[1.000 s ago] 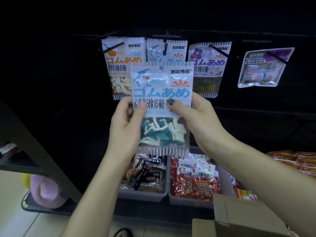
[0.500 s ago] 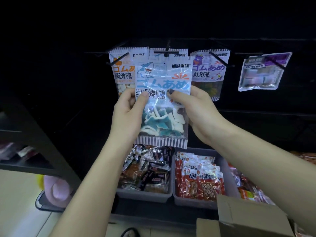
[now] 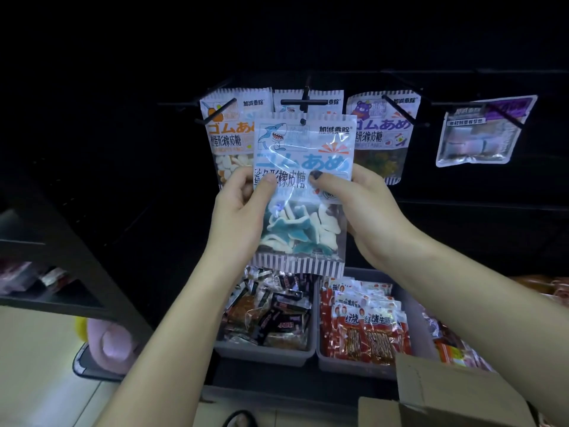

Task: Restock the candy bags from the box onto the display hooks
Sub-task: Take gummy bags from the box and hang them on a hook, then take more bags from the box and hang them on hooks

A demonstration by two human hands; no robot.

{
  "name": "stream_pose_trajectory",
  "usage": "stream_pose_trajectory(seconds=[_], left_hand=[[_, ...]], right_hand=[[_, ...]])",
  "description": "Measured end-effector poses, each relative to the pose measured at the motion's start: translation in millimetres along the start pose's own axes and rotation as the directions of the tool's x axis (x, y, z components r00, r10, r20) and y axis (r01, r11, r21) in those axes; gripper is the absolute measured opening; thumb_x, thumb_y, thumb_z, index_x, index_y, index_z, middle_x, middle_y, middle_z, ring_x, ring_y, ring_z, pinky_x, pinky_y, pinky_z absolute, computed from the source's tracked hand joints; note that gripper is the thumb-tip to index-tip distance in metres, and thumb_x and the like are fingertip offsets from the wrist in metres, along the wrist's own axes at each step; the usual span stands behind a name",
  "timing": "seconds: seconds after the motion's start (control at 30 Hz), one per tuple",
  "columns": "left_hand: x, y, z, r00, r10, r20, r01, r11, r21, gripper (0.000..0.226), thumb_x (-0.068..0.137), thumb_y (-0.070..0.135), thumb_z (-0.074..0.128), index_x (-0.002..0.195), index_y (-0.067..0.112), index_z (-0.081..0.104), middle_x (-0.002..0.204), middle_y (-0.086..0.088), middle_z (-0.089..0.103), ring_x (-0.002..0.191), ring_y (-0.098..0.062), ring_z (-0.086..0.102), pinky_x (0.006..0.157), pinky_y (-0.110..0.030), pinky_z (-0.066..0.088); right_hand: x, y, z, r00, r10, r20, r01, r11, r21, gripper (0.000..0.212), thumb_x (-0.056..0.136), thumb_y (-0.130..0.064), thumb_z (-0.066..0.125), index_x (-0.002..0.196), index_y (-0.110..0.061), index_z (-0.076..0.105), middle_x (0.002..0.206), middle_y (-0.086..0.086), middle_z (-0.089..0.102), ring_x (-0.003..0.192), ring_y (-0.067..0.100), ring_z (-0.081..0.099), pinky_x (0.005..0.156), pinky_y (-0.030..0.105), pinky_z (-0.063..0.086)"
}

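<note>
In the head view, the left hand (image 3: 238, 211) and the right hand (image 3: 360, 208) both pinch the shark candy bag (image 3: 303, 192), its top edge at the tip of the middle display hook (image 3: 304, 101), above 2 grey bins (image 3: 311, 349).

Both hands pinch the shark candy bag (image 3: 303, 192) by its sides, the left hand (image 3: 238, 217) and right hand (image 3: 366, 217) close together, so nothing passes between them but the bag. Directly above the fingers the centre hook (image 3: 303, 110) juts out, its tip at the bag's top edge. Just left of the left hand hangs the orange bag (image 3: 229, 134); just right of the right hand, the purple bag (image 3: 383, 140). Below the wrists two grey bins (image 3: 268, 354) of snacks fill the shelf. Under the right forearm sits the cardboard box (image 3: 455, 396). Left of the left forearm, dark open space reaches to a slanted black shelf frame (image 3: 70, 257).
</note>
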State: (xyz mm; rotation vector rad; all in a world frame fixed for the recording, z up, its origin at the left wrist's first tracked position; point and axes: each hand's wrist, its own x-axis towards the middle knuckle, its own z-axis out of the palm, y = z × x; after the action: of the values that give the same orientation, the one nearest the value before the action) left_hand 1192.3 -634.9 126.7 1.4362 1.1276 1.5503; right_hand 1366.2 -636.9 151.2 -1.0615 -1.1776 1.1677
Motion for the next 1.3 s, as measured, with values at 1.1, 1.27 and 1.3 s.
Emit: stream_pose_trajectory(seconds=[1.1, 1.27, 1.3], left_hand=[[-6, -110, 74, 0.903, -0.356, 0.240, 0.196, 0.839, 0.508, 0.035, 0.100, 0.027, 0.066, 0.128, 0.013, 0.052, 0.119, -0.006, 0.057, 0.106, -0.020, 0.058, 0.097, -0.037, 0.050], [-80, -132, 116, 0.808, -0.427, 0.407, 0.114, 0.791, 0.601, 0.040, 0.101, 0.029, 0.063, 0.135, 0.014, 0.049, 0.129, -0.007, 0.056, 0.110, -0.024, 0.059, 0.097, -0.039, 0.051], [-96, -135, 126, 0.783, -0.435, 0.444, 0.076, 0.777, 0.625, 0.041, 0.100, 0.029, 0.063, 0.135, 0.015, 0.049, 0.129, -0.007, 0.056, 0.110, -0.026, 0.061, 0.095, -0.040, 0.052]], right_hand=[[87, 47, -50, 0.955, 0.126, -0.270, -0.239, 0.865, -0.442, 0.043, 0.090, -0.049, 0.070, 0.106, -0.012, 0.057, 0.099, 0.004, 0.059, 0.093, 0.022, 0.058, 0.073, 0.032, 0.041], [4, 87, -104, 0.943, 0.196, -0.270, -0.306, 0.830, -0.466, 0.043, 0.090, -0.052, 0.069, 0.113, -0.017, 0.060, 0.095, -0.002, 0.064, 0.092, 0.018, 0.061, 0.084, 0.034, 0.049], [-14, 98, -118, 0.938, 0.212, -0.275, -0.323, 0.824, -0.466, 0.038, 0.091, -0.049, 0.070, 0.111, -0.017, 0.061, 0.090, -0.002, 0.065, 0.088, 0.018, 0.062, 0.081, 0.034, 0.049]])
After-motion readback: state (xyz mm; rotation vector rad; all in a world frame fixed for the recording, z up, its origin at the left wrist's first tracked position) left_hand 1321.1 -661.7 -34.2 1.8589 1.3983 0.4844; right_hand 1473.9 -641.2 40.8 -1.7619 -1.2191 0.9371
